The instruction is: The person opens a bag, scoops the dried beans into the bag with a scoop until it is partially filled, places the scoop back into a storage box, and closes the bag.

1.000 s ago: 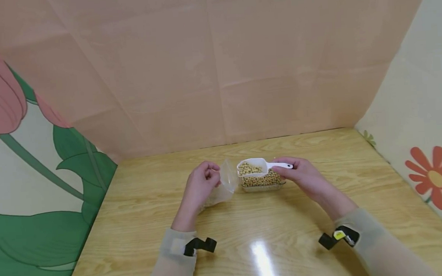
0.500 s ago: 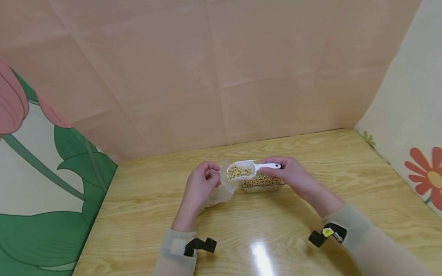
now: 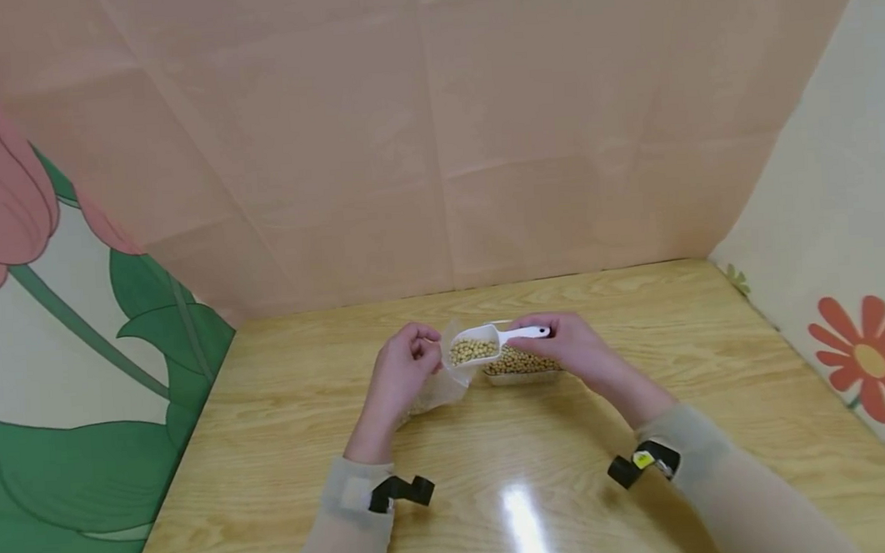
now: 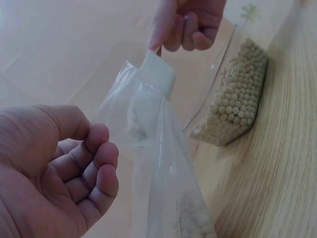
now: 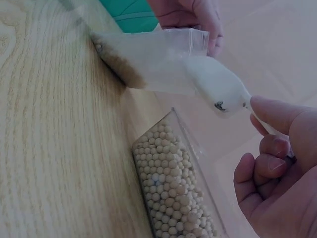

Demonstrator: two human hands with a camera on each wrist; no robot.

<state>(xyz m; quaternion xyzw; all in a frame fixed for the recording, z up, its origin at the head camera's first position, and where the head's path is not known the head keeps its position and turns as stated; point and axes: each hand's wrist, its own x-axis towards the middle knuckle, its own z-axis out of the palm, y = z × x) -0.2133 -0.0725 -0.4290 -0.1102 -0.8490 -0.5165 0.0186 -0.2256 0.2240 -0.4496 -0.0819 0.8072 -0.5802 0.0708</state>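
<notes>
My left hand (image 3: pixel 402 370) pinches the rim of a clear plastic bag (image 4: pixel 163 168), holding it upright with its mouth toward the right. Pale round beans lie in the bottom of the bag, seen through the plastic in both wrist views. My right hand (image 3: pixel 572 346) grips the handle of a white scoop (image 5: pixel 220 87) between thumb and fingers. Yellowish soybeans (image 3: pixel 471 352) fill the scoop's bowl. Its front end is inside the bag's mouth, showing through the film in the left wrist view. Below the right hand stands a clear rectangular container (image 3: pixel 523 378) heaped with the same beans.
All of this is on a wood-grain table (image 3: pixel 288 485). A pink covering (image 3: pixel 435 143) hangs behind the table's back edge. Painted walls flank both sides, with a tulip mural (image 3: pixel 2 183) on the left and a red flower (image 3: pixel 872 360) on the right.
My right hand has carried the filled scoop leftward from above the container to the bag's mouth. The left hand and bag have stayed in place.
</notes>
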